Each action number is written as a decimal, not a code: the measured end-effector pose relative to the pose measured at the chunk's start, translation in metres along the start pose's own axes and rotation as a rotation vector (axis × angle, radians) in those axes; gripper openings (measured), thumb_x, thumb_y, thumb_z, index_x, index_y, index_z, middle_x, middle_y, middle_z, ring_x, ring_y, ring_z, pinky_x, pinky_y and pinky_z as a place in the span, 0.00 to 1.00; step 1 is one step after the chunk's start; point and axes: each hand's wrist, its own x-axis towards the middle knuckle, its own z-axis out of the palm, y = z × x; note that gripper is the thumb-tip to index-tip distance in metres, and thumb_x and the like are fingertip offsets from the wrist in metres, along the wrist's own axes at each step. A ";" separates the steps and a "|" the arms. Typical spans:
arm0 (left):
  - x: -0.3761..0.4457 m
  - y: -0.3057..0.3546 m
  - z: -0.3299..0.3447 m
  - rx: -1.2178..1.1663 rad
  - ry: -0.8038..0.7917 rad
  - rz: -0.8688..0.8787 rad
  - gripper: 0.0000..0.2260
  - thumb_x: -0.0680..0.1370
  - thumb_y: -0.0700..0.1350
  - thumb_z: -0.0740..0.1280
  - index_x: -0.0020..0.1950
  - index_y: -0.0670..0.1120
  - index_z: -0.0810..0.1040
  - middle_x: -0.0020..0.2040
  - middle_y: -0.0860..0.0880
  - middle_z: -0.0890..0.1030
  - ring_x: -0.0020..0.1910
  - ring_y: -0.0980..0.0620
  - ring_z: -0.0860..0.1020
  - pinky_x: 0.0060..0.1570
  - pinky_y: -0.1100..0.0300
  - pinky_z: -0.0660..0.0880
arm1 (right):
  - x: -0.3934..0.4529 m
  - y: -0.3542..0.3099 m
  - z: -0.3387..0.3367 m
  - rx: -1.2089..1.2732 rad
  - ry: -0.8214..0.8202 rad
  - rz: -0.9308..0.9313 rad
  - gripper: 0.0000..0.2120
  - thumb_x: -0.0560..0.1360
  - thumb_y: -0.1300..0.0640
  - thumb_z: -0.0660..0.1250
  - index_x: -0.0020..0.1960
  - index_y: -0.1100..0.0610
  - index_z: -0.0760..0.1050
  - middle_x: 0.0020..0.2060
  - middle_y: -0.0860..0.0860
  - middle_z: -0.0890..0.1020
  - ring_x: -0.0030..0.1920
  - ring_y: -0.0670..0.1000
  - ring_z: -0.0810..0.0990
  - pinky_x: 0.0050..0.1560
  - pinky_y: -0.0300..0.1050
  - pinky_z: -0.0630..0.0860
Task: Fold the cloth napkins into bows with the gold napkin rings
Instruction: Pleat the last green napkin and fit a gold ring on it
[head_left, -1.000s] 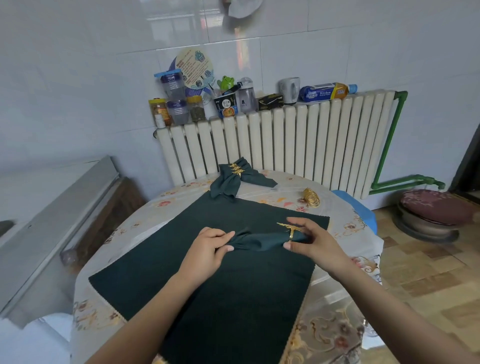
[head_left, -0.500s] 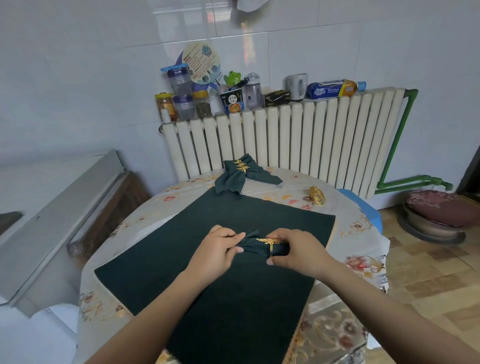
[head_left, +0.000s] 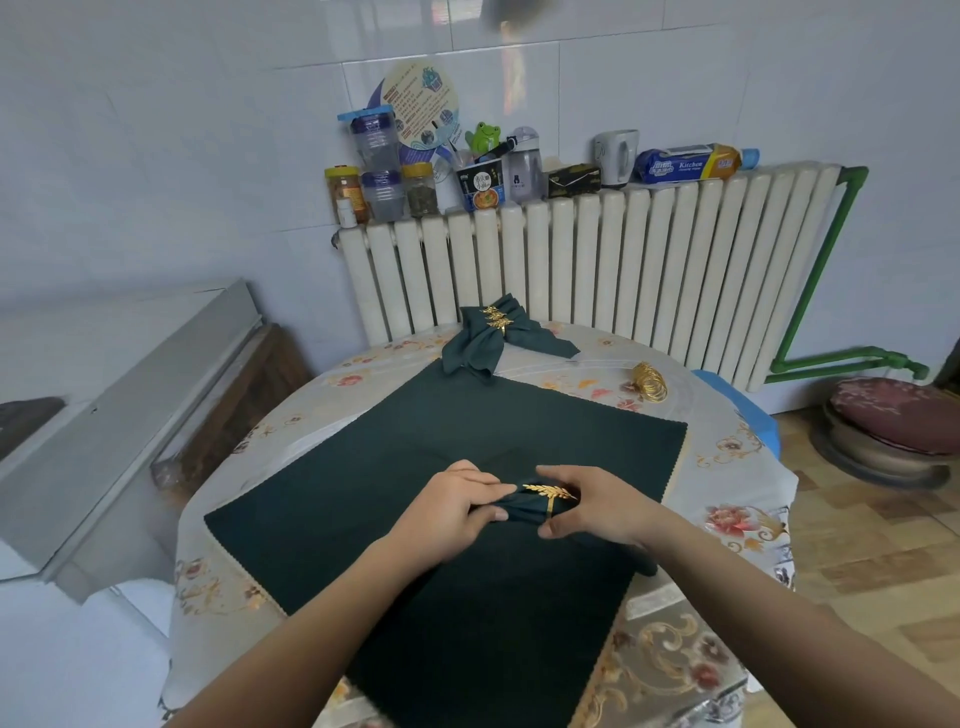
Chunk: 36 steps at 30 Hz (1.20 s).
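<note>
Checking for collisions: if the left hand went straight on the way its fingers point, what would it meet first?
Probably the gold napkin ring on the gathered napkin that the left hand grips, then the right hand just beyond; depth is unclear.

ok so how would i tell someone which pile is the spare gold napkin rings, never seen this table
Start at the white radiator behind the round table. On the far right of the tabletop, beyond the corner of the spread green cloth, sits the bunch of spare gold rings. Unlike the ring in the hands or those on the finished bows, these lie bare, with no napkin through them.
</note>
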 end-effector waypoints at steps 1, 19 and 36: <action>0.000 0.001 0.000 -0.008 -0.022 0.016 0.14 0.74 0.45 0.68 0.58 0.44 0.81 0.50 0.53 0.83 0.46 0.57 0.72 0.51 0.76 0.63 | -0.001 0.001 -0.001 0.028 -0.030 -0.023 0.26 0.68 0.58 0.74 0.64 0.50 0.72 0.55 0.46 0.78 0.54 0.47 0.76 0.56 0.39 0.69; -0.019 -0.002 0.026 -0.090 -0.280 -0.216 0.19 0.76 0.40 0.67 0.66 0.52 0.75 0.58 0.54 0.76 0.59 0.55 0.67 0.63 0.64 0.61 | -0.009 0.021 0.024 -0.218 0.021 -0.195 0.18 0.65 0.56 0.77 0.50 0.47 0.75 0.49 0.41 0.72 0.50 0.38 0.73 0.50 0.27 0.67; -0.010 -0.003 0.025 -0.253 -0.598 -0.365 0.21 0.76 0.38 0.65 0.65 0.59 0.74 0.59 0.58 0.69 0.66 0.54 0.63 0.71 0.47 0.57 | -0.030 0.037 0.053 0.022 0.223 -0.066 0.18 0.64 0.55 0.78 0.50 0.42 0.77 0.44 0.37 0.81 0.47 0.33 0.76 0.46 0.25 0.69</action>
